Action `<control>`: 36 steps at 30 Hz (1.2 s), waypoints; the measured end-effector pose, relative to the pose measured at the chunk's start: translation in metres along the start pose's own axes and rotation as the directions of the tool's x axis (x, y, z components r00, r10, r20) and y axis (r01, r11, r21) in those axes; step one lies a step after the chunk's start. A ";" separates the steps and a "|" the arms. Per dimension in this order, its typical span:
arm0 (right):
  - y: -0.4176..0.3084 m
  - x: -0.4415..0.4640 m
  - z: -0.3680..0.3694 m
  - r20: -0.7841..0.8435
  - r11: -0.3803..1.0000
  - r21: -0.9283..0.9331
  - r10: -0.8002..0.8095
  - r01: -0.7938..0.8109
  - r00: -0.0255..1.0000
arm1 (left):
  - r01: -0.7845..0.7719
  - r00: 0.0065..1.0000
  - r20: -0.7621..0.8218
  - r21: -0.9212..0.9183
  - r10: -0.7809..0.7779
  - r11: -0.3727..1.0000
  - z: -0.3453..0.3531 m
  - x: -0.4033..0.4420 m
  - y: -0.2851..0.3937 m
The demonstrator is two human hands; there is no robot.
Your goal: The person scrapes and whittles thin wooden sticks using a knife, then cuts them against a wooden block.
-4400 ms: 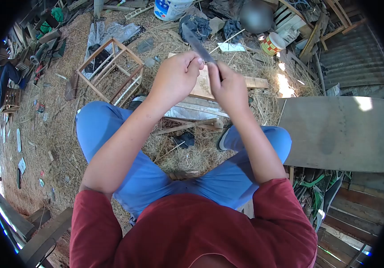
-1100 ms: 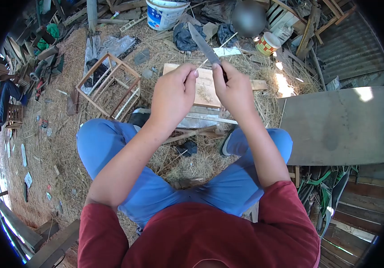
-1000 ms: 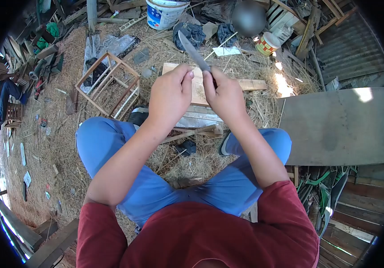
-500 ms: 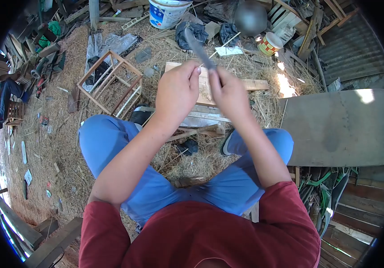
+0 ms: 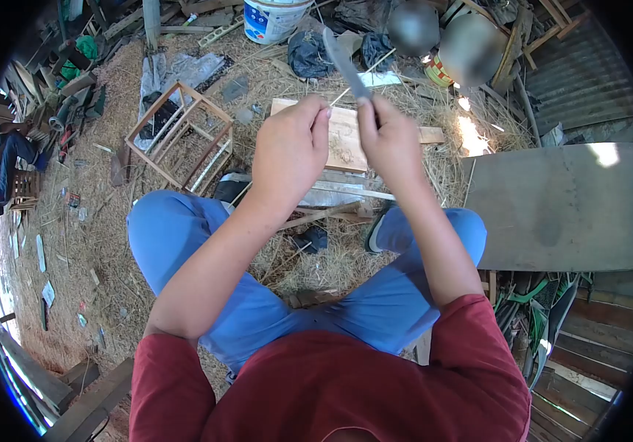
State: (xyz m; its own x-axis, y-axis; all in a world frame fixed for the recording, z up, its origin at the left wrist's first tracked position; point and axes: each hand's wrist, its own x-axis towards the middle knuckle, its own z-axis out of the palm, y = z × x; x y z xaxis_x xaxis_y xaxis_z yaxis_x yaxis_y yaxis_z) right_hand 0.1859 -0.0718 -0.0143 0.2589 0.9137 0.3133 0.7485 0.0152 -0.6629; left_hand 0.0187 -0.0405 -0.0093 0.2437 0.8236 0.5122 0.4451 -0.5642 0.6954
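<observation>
My right hand (image 5: 391, 140) is closed around the handle of a knife (image 5: 345, 65), whose long grey blade points up and slightly left. My left hand (image 5: 290, 151) pinches a thin pale stick (image 5: 341, 96) between thumb and fingers. From that pinch the stick slants up to the right and passes by the knife blade; whether the two touch, I cannot tell. Below and between both hands, a light wooden board (image 5: 345, 140) lies low over the straw-covered ground.
A small wooden frame (image 5: 222, 132) stands to the left. A white bucket (image 5: 272, 22) and black plastic bags (image 5: 309, 55) sit at the back. On the right is a flat grey panel (image 5: 559, 210). A seated person (image 5: 11, 162) is at the far left.
My right hand has shifted to the right, away from my left hand, carrying the knife with it. My left hand stays nearly in place with the stick.
</observation>
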 end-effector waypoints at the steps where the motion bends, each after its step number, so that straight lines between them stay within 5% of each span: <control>1: 0.002 -0.002 0.004 -0.005 0.999 -0.010 -0.034 0.034 0.999 | -0.002 1.000 -0.003 -0.002 0.002 1.000 0.001 -0.001 -0.002; 7: -0.004 0.004 -0.003 0.087 0.999 -0.001 0.037 -0.037 0.996 | 0.025 1.000 0.003 0.002 -0.025 1.000 0.001 0.000 -0.007; 9: -0.003 -0.009 0.008 0.056 0.998 -0.001 -0.055 0.055 0.997 | 0.031 0.999 0.031 0.038 -0.033 0.999 0.001 -0.001 -0.007; 15: -0.008 0.007 -0.008 0.112 0.995 0.014 0.099 -0.101 0.989 | -0.018 1.000 0.000 0.031 0.018 0.999 0.000 0.003 -0.002; 19: -0.004 -0.005 0.008 0.147 0.999 0.013 -0.038 0.036 0.988 | 0.015 0.999 0.035 0.072 -0.018 0.997 0.002 0.001 -0.012; 22: -0.006 0.009 -0.007 0.134 0.994 0.061 0.086 -0.095 0.987 | -0.024 1.000 0.009 0.042 0.024 0.999 0.002 0.003 -0.007; 26: 0.002 -0.008 0.009 0.104 0.999 0.040 -0.029 0.025 0.994 | -0.023 1.000 0.017 0.035 0.023 0.999 0.007 -0.003 -0.010; 31: -0.006 0.003 -0.005 0.130 0.993 0.052 0.098 -0.105 0.987 | -0.007 0.999 0.048 0.053 0.005 0.999 0.004 0.002 -0.003; 33: -0.002 -0.006 0.003 0.078 0.999 0.012 -0.045 0.044 0.996 | -0.056 0.998 0.016 0.080 0.054 0.995 0.006 0.002 -0.005; 36: -0.003 0.000 -0.002 0.163 0.999 0.029 0.014 -0.019 0.987 | -0.012 0.997 0.078 0.125 0.002 0.992 0.005 -0.003 -0.013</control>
State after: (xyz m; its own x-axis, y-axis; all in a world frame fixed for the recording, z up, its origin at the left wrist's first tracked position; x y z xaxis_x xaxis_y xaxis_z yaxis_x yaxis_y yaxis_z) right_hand 0.1848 -0.0726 -0.0110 0.1666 0.9677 0.1892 0.7253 0.0097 -0.6883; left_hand 0.0164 -0.0349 -0.0224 0.3115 0.8243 0.4728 0.5466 -0.5624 0.6204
